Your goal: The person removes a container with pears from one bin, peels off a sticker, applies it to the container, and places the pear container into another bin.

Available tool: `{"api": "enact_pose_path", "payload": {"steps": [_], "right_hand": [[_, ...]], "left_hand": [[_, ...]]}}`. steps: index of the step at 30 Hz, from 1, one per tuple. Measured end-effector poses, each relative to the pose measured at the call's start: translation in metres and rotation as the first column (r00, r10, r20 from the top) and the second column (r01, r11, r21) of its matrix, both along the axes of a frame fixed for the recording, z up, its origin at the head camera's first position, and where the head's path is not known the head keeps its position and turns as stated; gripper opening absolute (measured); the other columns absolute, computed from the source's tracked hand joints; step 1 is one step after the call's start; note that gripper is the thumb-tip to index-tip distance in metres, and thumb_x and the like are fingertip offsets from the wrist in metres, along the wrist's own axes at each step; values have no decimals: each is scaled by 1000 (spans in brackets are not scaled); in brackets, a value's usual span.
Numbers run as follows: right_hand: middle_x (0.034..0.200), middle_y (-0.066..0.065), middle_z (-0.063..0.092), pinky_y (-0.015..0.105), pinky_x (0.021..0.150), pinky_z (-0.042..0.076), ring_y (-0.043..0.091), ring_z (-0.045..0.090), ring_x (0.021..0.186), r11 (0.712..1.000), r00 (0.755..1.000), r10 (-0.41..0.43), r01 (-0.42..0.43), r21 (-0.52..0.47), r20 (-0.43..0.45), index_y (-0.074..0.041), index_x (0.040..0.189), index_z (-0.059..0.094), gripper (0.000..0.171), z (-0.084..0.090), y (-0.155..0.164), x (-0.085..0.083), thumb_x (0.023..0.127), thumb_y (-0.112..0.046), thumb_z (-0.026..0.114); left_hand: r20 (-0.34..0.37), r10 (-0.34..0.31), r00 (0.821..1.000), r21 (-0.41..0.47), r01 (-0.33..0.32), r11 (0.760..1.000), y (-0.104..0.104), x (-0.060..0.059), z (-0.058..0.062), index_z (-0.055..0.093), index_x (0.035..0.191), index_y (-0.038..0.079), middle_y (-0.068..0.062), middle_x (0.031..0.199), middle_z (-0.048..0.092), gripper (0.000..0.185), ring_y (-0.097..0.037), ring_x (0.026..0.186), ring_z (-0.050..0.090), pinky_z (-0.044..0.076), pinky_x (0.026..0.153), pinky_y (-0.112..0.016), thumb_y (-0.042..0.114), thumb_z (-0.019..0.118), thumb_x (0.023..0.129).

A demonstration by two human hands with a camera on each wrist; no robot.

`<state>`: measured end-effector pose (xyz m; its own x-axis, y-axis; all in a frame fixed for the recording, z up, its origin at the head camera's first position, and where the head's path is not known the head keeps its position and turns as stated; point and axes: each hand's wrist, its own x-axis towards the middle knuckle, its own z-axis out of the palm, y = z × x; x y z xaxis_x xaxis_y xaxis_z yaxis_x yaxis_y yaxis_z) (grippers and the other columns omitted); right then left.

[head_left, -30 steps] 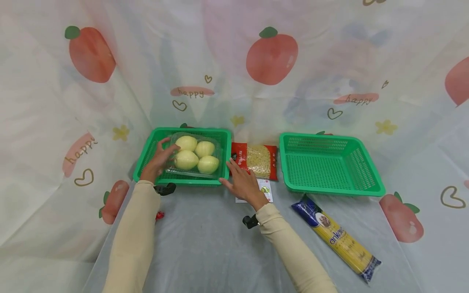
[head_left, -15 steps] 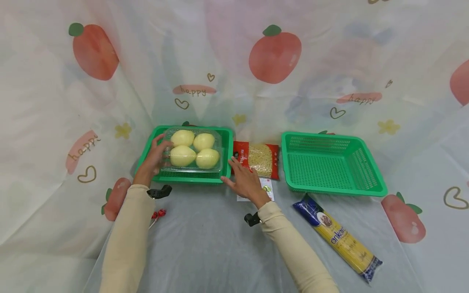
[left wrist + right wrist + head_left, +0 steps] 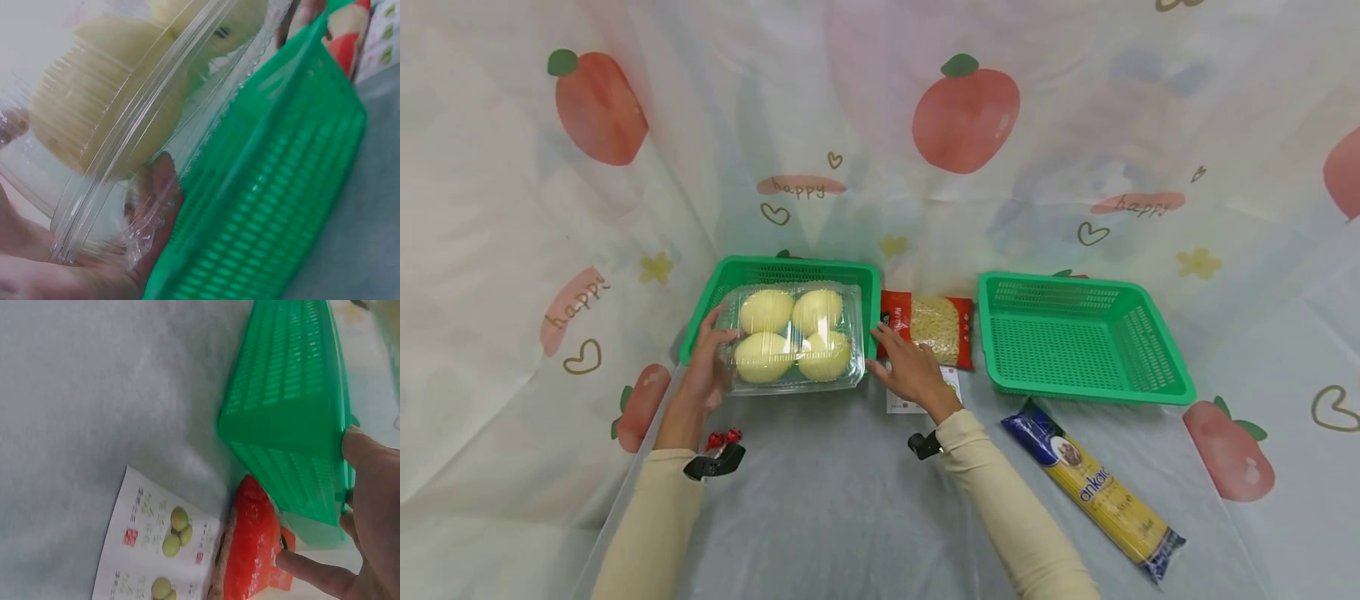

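Head view: the left hand (image 3: 702, 367) grips the left side of a clear plastic box (image 3: 790, 388) of four pale fruits (image 3: 824, 356), held above the front of the left green basket (image 3: 857, 273); the right hand (image 3: 916, 375), fingers loosely extended, rests at that basket's right rim. Left wrist view: the box's edge lies within the grasp. Right wrist view: the thumb touches the rim near a red bag (image 3: 251, 550).

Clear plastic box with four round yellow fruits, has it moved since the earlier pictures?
Yes: in the head view, the box shifted toward the person against the left green plastic basket, its near edge now past the basket's front rim.
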<state>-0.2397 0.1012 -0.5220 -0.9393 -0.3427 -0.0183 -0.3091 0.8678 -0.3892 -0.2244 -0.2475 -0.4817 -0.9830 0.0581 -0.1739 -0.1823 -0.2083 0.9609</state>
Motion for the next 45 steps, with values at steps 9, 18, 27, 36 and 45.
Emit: {"api": "enact_pose_path", "payload": {"steps": [9, 18, 27, 36, 45], "right_hand": [[174, 0, 31, 68, 120, 31, 35, 54, 143, 1000, 1000, 27, -27, 5, -11, -22, 167, 37, 71, -1, 5, -3, 107, -51, 60], [175, 2, 30, 67, 119, 33, 36, 60, 135, 998, 998, 61, -61, 5, -28, -20, 167, 35, 67, 1, 4, -6, 109, -41, 60], [175, 5, 29, 69, 121, 29, 37, 48, 148, 993, 994, 108, -107, -55, 11, -18, 167, 37, 70, 5, 8, -9, 108, -50, 58], [174, 8, 32, 68, 120, 33, 40, 38, 154, 988, 997, 82, -83, -134, -16, -16, 164, 42, 65, -3, 32, -8, 108, -44, 61], [154, 16, 56, 57, 112, 47, 39, 56, 137, 996, 996, 56, -61, -66, -75, -7, 150, 57, 53, -22, 66, 4, 105, -32, 69]], "left_hand": [[7, 31, 999, 0, -31, 1000, 10, 55, -15, 16, 164, 38, -7, 160, 14, 66, -37, 145, 20, 28, 109, -63, 23, 39, 104], [12, -31, 999, -67, 32, 997, 19, 101, -44, 12, 168, 32, -17, 172, -2, 75, -45, 155, 3, 9, 117, -75, 23, 46, 102], [44, -54, 998, -59, 56, 997, 20, 125, -75, 10, 170, 25, -19, 173, -13, 77, -45, 157, -16, -8, 113, -85, 25, 46, 102], [65, -35, 997, -46, 38, 998, 44, 134, -93, 16, 168, 22, -27, 158, 24, 76, -39, 145, 22, 18, 116, -63, 17, 51, 101], [60, -65, 996, -145, 74, 987, 72, 130, -100, 20, 167, 26, -27, 150, 39, 77, -33, 125, 47, 40, 98, -45, 19, 58, 100]]}}
